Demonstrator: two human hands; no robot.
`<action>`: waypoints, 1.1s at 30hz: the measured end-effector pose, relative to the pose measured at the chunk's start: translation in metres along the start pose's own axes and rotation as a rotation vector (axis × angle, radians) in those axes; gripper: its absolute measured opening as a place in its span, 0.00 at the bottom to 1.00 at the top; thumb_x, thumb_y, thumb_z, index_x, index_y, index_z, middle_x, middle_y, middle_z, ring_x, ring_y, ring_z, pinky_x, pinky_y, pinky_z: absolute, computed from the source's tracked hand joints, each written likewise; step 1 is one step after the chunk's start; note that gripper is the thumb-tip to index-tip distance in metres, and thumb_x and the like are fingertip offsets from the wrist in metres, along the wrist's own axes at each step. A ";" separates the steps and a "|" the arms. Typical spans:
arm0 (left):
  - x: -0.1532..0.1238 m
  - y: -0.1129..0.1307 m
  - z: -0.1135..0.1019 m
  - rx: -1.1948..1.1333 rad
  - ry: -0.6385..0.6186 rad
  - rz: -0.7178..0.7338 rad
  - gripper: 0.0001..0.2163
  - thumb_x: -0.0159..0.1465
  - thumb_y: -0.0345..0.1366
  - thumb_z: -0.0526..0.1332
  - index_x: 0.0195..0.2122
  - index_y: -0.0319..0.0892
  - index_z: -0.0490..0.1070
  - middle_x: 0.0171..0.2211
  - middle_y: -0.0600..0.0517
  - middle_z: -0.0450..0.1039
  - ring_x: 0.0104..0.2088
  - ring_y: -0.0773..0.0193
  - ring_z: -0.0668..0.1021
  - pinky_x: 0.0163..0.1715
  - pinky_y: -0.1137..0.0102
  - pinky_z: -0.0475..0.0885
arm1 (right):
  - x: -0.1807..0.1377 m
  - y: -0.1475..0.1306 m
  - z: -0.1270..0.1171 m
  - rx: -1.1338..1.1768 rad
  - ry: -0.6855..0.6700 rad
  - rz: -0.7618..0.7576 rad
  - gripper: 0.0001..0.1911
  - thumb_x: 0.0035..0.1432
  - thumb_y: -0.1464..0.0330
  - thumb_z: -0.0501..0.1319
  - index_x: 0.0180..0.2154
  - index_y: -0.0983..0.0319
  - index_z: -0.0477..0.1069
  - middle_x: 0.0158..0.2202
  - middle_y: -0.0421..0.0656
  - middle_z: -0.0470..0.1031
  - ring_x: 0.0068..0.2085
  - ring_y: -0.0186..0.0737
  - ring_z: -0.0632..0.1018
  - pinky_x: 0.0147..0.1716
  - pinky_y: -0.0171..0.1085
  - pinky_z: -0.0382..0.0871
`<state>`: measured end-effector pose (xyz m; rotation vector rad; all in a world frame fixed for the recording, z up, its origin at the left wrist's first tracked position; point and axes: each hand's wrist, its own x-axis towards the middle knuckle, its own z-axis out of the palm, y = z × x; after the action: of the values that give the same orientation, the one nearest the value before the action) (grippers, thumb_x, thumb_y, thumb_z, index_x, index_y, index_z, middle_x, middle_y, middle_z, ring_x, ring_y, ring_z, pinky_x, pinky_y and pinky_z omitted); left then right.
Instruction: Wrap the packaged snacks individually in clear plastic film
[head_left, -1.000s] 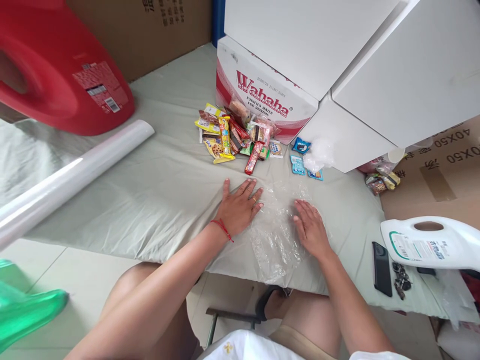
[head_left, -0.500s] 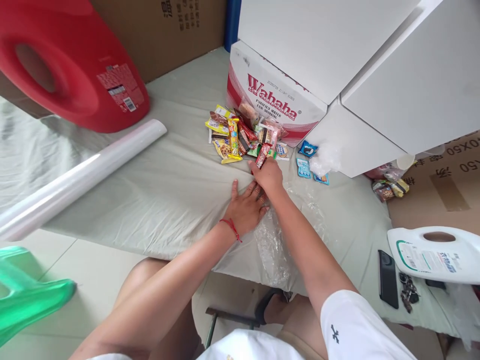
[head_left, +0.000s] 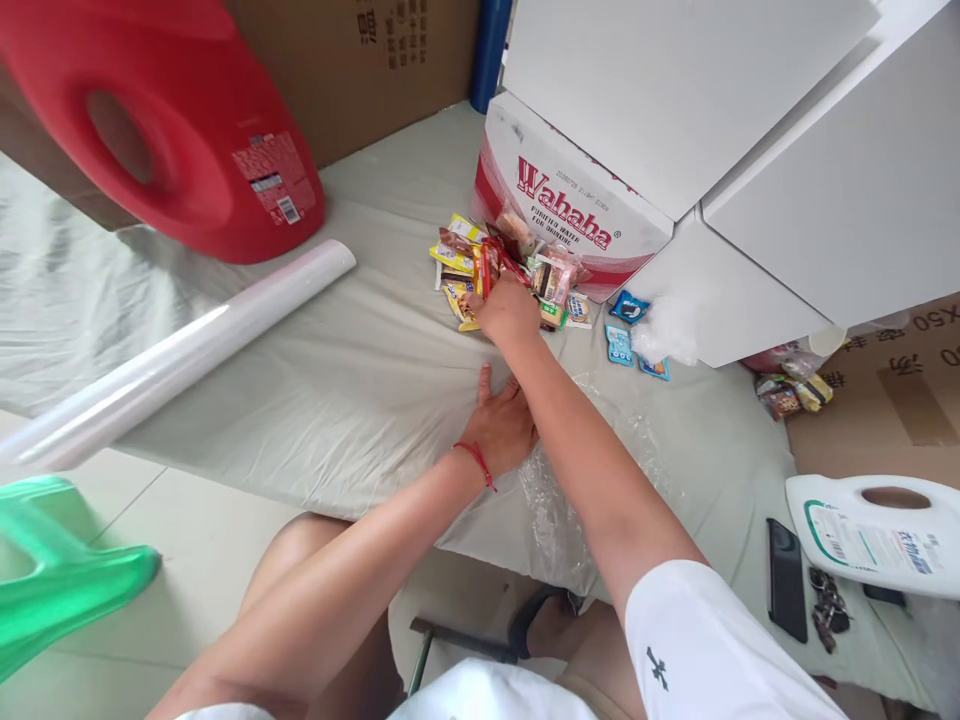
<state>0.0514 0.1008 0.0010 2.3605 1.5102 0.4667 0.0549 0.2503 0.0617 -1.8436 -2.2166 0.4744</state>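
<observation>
My left hand [head_left: 504, 428] lies flat on the pale green cloth [head_left: 315, 380], fingers spread and nothing held; my right forearm crosses over part of it. Farther forward, my right hand [head_left: 510, 312] is at the front of a pile of small wrapped snacks, its fingers curled round a red snack packet [head_left: 489, 262]. Its fingertips are partly hidden by the hand itself. Around it are a yellow snack packet [head_left: 456, 299], a pink-wrapped snack [head_left: 555, 278] and a round cracker packet [head_left: 578, 309]. Clear crumpled plastic film [head_left: 551, 505] lies beneath my right forearm.
Behind the pile stands a Wahaha water carton [head_left: 570, 200], with white cabinets [head_left: 787, 260] beside it. Blue packets [head_left: 619, 344] lie to the right. At left are a plastic film roll [head_left: 187, 350] and a red jug [head_left: 202, 150]. A phone [head_left: 786, 580] and white bottle [head_left: 870, 530] lie right.
My right hand has moved forward and left with the red packet, from the pile's front edge onto the pile. My left hand stays flat on the cloth. The view has shifted slightly.
</observation>
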 end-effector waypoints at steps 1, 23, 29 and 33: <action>0.000 0.000 0.000 -0.005 0.003 0.001 0.25 0.74 0.39 0.44 0.71 0.49 0.57 0.73 0.47 0.55 0.73 0.44 0.54 0.67 0.28 0.35 | 0.004 -0.003 0.002 -0.023 -0.015 0.019 0.27 0.65 0.59 0.62 0.55 0.74 0.62 0.52 0.62 0.73 0.56 0.65 0.76 0.56 0.59 0.66; -0.017 -0.001 0.002 0.061 0.074 -0.082 0.25 0.75 0.45 0.43 0.70 0.48 0.60 0.73 0.45 0.54 0.73 0.47 0.55 0.64 0.29 0.25 | -0.252 0.168 -0.075 0.139 -0.007 0.176 0.10 0.59 0.58 0.62 0.33 0.58 0.72 0.30 0.39 0.72 0.29 0.39 0.72 0.29 0.37 0.65; -0.015 -0.006 -0.001 0.077 0.023 -0.055 0.25 0.75 0.46 0.43 0.70 0.49 0.60 0.74 0.46 0.51 0.73 0.47 0.54 0.65 0.30 0.28 | -0.247 0.169 -0.087 -0.077 -0.078 -0.052 0.11 0.65 0.62 0.58 0.46 0.57 0.74 0.40 0.44 0.74 0.34 0.41 0.77 0.33 0.39 0.70; -0.015 -0.010 -0.002 0.087 0.004 -0.043 0.25 0.75 0.46 0.44 0.71 0.51 0.59 0.74 0.47 0.51 0.73 0.46 0.54 0.65 0.32 0.29 | -0.235 0.184 -0.102 -0.283 -0.187 -0.278 0.14 0.69 0.63 0.55 0.52 0.54 0.74 0.48 0.47 0.75 0.45 0.47 0.77 0.34 0.40 0.71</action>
<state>0.0365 0.0907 -0.0025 2.3882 1.6103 0.4036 0.3048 0.0601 0.0948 -1.6272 -2.7373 0.3035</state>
